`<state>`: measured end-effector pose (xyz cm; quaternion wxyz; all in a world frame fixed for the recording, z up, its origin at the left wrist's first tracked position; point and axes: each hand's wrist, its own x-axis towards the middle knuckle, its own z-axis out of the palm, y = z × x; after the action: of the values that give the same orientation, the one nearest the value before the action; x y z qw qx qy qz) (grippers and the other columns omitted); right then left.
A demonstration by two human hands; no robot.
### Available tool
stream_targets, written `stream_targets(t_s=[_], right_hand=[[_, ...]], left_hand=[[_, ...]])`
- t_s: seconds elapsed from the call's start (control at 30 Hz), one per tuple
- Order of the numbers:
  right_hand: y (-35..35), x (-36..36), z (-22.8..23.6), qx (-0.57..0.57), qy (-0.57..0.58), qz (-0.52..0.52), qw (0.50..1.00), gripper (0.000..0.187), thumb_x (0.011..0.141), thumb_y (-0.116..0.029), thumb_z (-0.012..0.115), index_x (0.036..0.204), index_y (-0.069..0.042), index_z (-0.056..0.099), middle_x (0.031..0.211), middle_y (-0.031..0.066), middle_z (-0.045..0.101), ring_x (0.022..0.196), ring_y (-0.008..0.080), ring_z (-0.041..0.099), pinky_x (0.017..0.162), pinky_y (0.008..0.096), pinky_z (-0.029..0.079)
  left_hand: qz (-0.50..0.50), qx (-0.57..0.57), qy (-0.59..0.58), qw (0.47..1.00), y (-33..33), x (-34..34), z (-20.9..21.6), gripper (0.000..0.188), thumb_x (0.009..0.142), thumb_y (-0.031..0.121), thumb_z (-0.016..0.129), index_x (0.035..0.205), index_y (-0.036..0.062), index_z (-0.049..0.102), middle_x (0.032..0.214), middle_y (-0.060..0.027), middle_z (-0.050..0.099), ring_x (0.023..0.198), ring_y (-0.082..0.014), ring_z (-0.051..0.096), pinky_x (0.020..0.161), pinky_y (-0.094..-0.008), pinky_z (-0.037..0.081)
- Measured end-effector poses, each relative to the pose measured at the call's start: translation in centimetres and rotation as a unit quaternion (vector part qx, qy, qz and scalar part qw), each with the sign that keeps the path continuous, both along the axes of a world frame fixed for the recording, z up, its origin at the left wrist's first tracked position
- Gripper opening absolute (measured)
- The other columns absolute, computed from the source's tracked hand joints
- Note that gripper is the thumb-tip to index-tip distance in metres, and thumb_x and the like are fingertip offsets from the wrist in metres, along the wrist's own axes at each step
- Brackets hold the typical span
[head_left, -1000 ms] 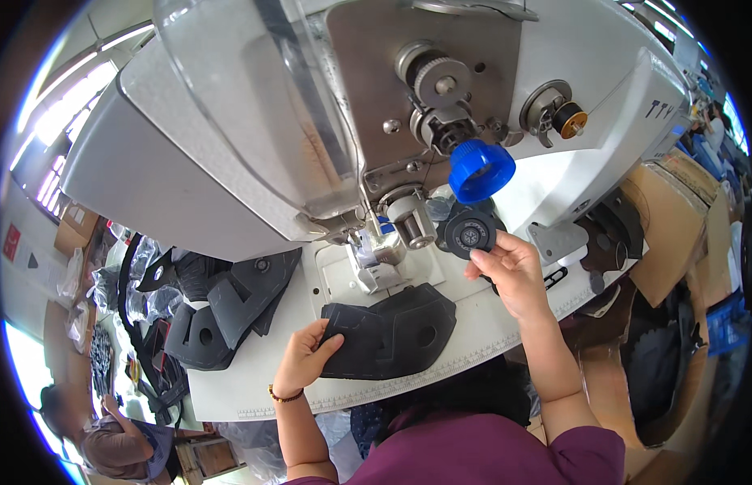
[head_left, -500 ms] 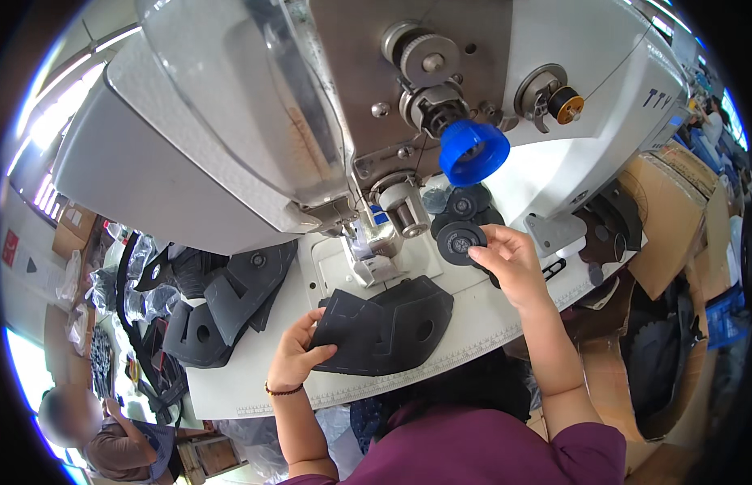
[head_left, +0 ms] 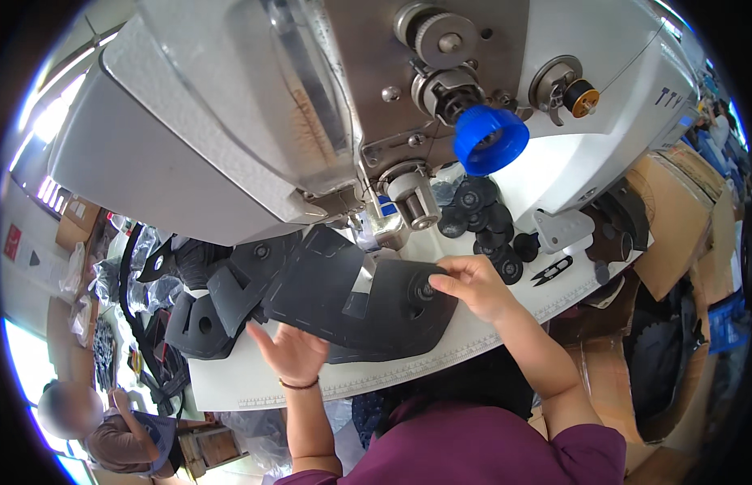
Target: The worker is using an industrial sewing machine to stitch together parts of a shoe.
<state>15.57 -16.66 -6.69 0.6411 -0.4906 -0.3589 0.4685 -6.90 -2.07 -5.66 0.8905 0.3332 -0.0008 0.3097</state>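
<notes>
Right hand (head_left: 477, 284): I read thumb and fingers pinching the right end of the black panel (head_left: 319, 279), beside the round disc (head_left: 423, 289) showing at its hole; whether the disc is caught too, I can't tell. Left hand (head_left: 295, 356): thumb spread wide, fingertips hidden at the panel's lower edge. Panel lies over the white table (head_left: 259, 384), before the sewing machine (head_left: 190, 153). My judgement: centre the disc before pressing, keep the panel flat with the left palm, and keep fingertips outside the stitching area.
</notes>
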Motion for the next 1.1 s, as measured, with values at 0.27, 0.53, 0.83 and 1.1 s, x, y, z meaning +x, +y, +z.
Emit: stream_targets(t_s=[0.27, 0.53, 0.83, 1.1], right_hand=[[0.6, -3.4, 2.6, 0.059, 0.010, -0.121, 0.991, 0.018, 0.082, -0.011, 0.062, 0.092, 0.003, 0.063, 0.075, 0.0008, 0.060, 0.068, 0.0061, 0.053, 0.062, 0.0208, 0.044], [0.7, 0.3, 5.0, -0.039, -0.008, 0.044, 0.998, 0.024, 0.087, -0.016, 0.054, 0.099, 0.004, 0.062, 0.074, 0.0026, 0.060, 0.058, 0.0064, 0.055, 0.056, 0.0203, 0.048], [1.5, 0.5, 5.8, -0.057, 0.296, 0.207, 0.931, 0.037, 0.086, -0.026, 0.054, 0.099, 0.007, 0.060, 0.088, 0.0072, 0.064, 0.077, 0.0112, 0.060, 0.067, 0.0223, 0.046], [2.1, -0.7, 7.4, -0.059, -0.134, 0.091, 0.985, 0.025, 0.065, -0.007, 0.071, 0.084, 0.007, 0.065, 0.076, 0.0065, 0.065, 0.069, 0.0069, 0.056, 0.065, 0.0207, 0.045]], left_hand=[[0.082, 0.032, 0.178, 0.980, -5.6, 2.4, -0.5, 0.040, 0.080, 0.004, 0.057, 0.118, -0.0021, 0.044, 0.106, -0.0151, 0.057, 0.101, -0.0230, 0.054, 0.089, -0.0371, 0.042], [0.122, 0.143, 0.167, 0.968, -5.4, 1.6, 1.6, 0.030, 0.072, 0.002, 0.068, 0.099, -0.0015, 0.056, 0.088, -0.0092, 0.062, 0.084, -0.0149, 0.057, 0.077, -0.0277, 0.045], [0.160, 0.186, 0.216, 0.945, -5.5, 3.3, 2.0, 0.034, 0.075, 0.000, 0.067, 0.107, -0.0021, 0.055, 0.099, -0.0064, 0.060, 0.089, -0.0134, 0.056, 0.079, -0.0270, 0.046], [0.151, 0.258, 0.217, 0.929, -5.5, 3.4, 2.1, 0.038, 0.073, -0.002, 0.068, 0.108, -0.0024, 0.054, 0.100, -0.0069, 0.060, 0.091, -0.0138, 0.056, 0.080, -0.0276, 0.046]])
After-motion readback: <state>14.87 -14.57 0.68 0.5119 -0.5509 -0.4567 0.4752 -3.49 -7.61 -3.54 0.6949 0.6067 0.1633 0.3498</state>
